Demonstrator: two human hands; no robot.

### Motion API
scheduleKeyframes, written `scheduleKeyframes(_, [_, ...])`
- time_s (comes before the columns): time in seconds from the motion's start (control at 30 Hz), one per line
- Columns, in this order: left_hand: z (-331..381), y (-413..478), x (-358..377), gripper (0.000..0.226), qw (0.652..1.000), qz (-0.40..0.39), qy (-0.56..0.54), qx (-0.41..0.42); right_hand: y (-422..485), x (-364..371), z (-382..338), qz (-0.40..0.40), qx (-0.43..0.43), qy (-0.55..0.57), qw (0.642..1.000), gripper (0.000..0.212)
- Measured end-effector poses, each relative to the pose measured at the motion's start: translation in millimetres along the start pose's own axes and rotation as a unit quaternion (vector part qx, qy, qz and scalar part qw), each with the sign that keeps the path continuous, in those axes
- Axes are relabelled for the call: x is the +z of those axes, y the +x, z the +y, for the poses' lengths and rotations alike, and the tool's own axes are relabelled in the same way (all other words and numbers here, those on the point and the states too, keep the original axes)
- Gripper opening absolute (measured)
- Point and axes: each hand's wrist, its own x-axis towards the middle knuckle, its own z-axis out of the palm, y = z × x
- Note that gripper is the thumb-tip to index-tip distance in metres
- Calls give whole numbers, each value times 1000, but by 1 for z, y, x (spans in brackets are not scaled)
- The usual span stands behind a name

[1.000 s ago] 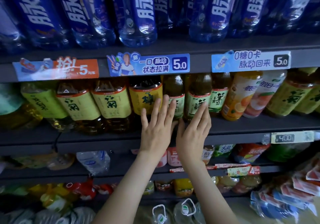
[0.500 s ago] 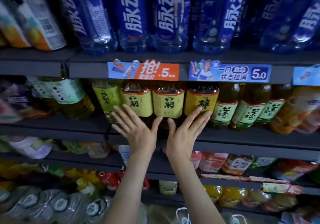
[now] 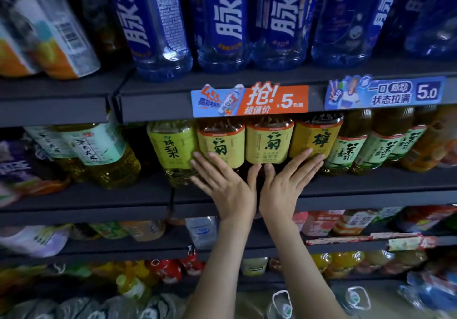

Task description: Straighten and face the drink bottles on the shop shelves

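Yellow-labelled tea bottles (image 3: 269, 143) are lined up on the middle shelf (image 3: 371, 194) at the centre of the frame, with their labels turned forward. The left hand (image 3: 227, 190) is laid flat against the lower fronts of the two bottles left of centre, fingers straight and spread, with nothing clasped. The right hand (image 3: 284, 187) is likewise held flat with its fingers splayed, and its fingertips (image 3: 319, 157) are set on the lower label of the orange-yellow bottle (image 3: 316, 140) right of centre. The two thumbs are brought almost together beneath the middle bottle. Green-labelled bottles (image 3: 346, 150) are seen just to the right and blue bottles (image 3: 222, 22) on the shelf above, whose edge carries an orange price strip (image 3: 249, 101).
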Motion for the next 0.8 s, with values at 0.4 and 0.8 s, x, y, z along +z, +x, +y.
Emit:
scheduleKeyframes(0.4, [-78,26,-53,106,959,-123,-217,-132,-48,2,-37,-21,-137,-15,990,81])
scheduleKeyframes(0.8, [-71,30,-53,93,980,-82,-83,-161,-57,29,-56,-78,-162,27,983,88])
